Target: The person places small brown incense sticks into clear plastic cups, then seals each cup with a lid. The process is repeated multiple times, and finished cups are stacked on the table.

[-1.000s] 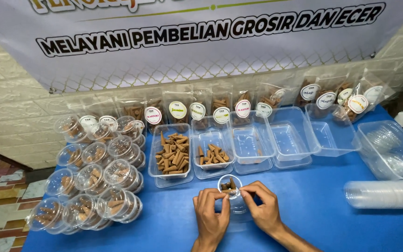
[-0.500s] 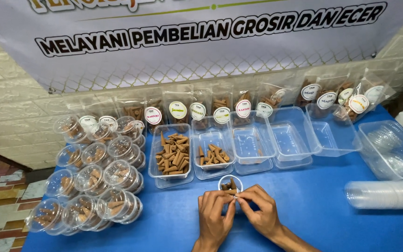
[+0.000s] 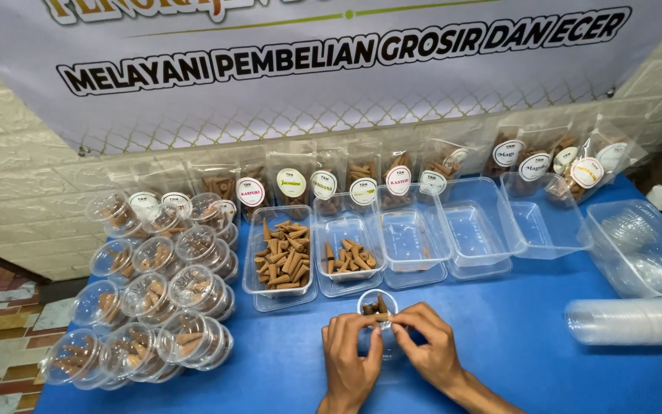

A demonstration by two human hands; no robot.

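A small clear plastic cup (image 3: 378, 308) with a few brown incense cones inside sits on the blue table (image 3: 515, 345), just in front of the second clear tray from the left. The left hand (image 3: 350, 359) pinches the cup's near-left rim between thumb and fingers, and the right hand (image 3: 429, 349) pinches its near-right rim the same way; both grasp the cup, fingertips almost meeting over its front edge.

Directly behind the cup stands a tray of short cones (image 3: 349, 255), and left of that a fuller tray of long cones (image 3: 283, 257). To the right of the cup's row run three empty clear trays (image 3: 469, 230). Further behind the cup, against the wall, leans a row of clear pouches with round labels (image 3: 362, 184). Well to the left of the cup is a pile of filled lidded cups (image 3: 147, 291), stacked in several layers. Well to the right of the cup lies a stack of empty cups on its side (image 3: 630, 320), with a clear tub of lids (image 3: 637, 245) behind it. A printed banner (image 3: 331, 61) hangs above everything.
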